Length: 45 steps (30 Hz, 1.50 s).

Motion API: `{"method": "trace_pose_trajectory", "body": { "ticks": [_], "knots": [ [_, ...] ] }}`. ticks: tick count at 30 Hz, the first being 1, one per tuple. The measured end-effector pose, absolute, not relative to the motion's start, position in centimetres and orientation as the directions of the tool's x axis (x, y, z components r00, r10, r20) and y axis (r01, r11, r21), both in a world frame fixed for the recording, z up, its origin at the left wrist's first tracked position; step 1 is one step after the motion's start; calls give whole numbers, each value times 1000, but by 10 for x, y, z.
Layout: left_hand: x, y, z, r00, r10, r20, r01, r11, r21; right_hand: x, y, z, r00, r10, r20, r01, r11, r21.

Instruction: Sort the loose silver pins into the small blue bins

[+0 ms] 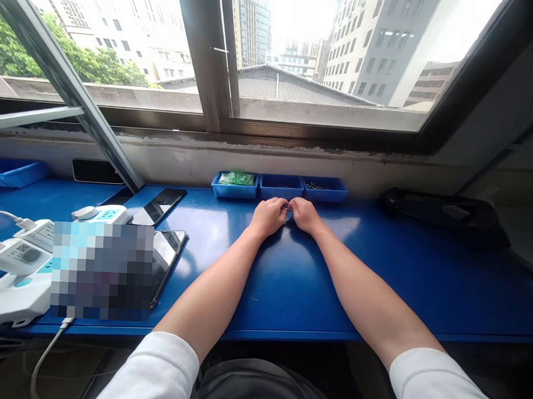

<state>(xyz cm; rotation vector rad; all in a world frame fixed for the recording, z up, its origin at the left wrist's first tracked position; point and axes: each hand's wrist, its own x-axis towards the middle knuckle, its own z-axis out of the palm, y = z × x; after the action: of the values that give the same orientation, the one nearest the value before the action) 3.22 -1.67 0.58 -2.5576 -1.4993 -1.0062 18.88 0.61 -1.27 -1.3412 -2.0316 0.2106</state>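
Observation:
My left hand and my right hand meet over the blue table, just in front of the bins. Both are closed, fingertips pinched close together around something small and dark that I cannot make out. Directly behind them stands the middle blue bin, its inside dark. To its left, another blue bin holds clear and green plastic packets. The right blue bin contains small metal pieces, too tiny to name.
A smartphone and a tablet-like device lie on the left. White power strips with plugged-in chargers sit beside a blurred patch. A metal frame post stands at the left. A black case rests at the right.

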Motion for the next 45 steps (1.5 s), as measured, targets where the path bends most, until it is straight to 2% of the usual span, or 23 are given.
{"method": "trace_pose_trajectory", "body": {
  "ticks": [7,11,14,18,23,29,35,45],
  "knots": [
    [31,-13,5,302,788,536,802,-514,304,181,1,-6,-177,851,495,778,429,-459],
    [32,-15,6,252,820,514,837,-451,310,179,-3,-4,-180,843,507,646,490,-585],
    [33,-17,8,251,832,495,828,-449,335,180,-5,-5,-170,866,470,553,478,-682],
    [33,-19,11,289,808,513,759,-520,391,181,-6,-4,-135,888,440,567,433,-700],
    [33,-18,11,296,827,479,737,-516,436,181,-5,-4,-136,903,407,575,407,-710],
    [32,-15,6,319,790,524,711,-565,418,183,0,-7,-89,936,340,402,346,-848],
    [30,-13,5,259,824,504,751,-499,431,188,0,-2,-106,955,277,58,284,-957],
    [29,-10,4,212,844,492,780,-450,436,192,0,1,-109,972,206,-1,207,-978]
  ]
}}
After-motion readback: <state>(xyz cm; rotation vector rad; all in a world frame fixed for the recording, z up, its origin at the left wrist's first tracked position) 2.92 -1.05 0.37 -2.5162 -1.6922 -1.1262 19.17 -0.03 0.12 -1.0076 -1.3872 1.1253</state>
